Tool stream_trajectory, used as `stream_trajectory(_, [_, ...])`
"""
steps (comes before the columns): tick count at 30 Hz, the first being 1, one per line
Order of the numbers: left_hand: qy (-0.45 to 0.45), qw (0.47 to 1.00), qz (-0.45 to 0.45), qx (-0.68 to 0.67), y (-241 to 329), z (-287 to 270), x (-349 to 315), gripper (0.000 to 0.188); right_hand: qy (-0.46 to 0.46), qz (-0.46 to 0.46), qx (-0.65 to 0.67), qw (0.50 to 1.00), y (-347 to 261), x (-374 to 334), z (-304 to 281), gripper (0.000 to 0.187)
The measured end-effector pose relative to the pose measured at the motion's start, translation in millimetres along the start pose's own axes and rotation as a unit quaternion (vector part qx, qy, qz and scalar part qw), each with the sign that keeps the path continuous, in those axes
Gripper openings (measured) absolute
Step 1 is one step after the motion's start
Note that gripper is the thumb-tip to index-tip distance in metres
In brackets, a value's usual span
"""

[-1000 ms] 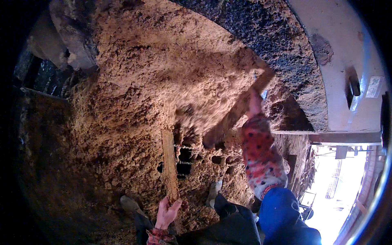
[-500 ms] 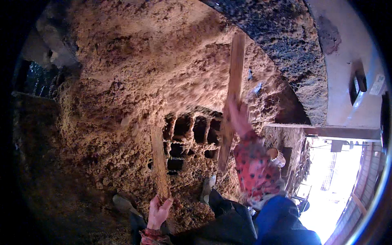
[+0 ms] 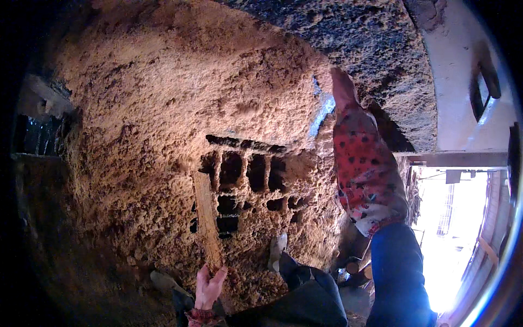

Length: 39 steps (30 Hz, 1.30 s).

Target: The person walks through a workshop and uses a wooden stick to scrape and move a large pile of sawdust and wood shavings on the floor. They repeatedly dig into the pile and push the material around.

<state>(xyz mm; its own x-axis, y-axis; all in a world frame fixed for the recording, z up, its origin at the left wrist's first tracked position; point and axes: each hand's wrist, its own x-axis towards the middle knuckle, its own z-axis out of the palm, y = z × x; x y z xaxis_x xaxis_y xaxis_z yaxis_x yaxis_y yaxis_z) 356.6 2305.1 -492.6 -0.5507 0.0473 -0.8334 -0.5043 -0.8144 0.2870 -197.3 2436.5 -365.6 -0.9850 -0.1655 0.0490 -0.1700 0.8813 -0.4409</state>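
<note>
My left hand (image 3: 208, 286) is closed at the near end of a narrow wooden board (image 3: 206, 215), fingers on one side and thumb on the other. The board slants away across loose brown, crumbly material beside a group of dark square openings (image 3: 256, 171). My right arm, in a red dotted sleeve (image 3: 362, 152), stretches far forward. At its end my right hand (image 3: 342, 90) lies near the border between the brown material and a dark, rough-surfaced area. Its fingers do not show clearly, and I cannot make out anything in them.
A long dark slot (image 3: 245, 144) lies beyond the openings. My shoes (image 3: 278, 252) stand on the crumbly ground. On the right are a pale wall (image 3: 463, 131) with a dark handle-like fitting (image 3: 484, 90) and a bright doorway (image 3: 452, 229). A bluish-white patch (image 3: 322, 115) shows near my right hand.
My right arm has reached farther forward and to the right. The long plank under my right hand is out of view, and the dark slot shows more fully. My left hand has barely moved.
</note>
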Motion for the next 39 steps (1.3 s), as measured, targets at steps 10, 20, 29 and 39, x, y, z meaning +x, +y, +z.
stream_trajectory(10, [0.007, 0.978, 0.074, 0.194, 15, 29, -2, 0.024, 0.017, 0.311, 0.108, 0.944, 225, -143, -76, 0.046])
stream_trajectory(20, [-0.002, 0.994, 0.016, 0.112, -9, 24, 6, 0.023, 0.022, 0.314, 0.245, 0.917, 221, -58, -77, 0.056])
stream_trajectory(29, [-0.049, 0.978, 0.068, 0.189, -1, 23, 1, 0.026, -0.182, 0.167, 0.242, 0.938, 84, -102, 35, 0.051])
stream_trajectory(39, [0.101, 0.993, -0.040, -0.048, -53, -2, 14, 0.031, -0.231, 0.161, 0.262, 0.923, 82, -281, 67, 0.028])
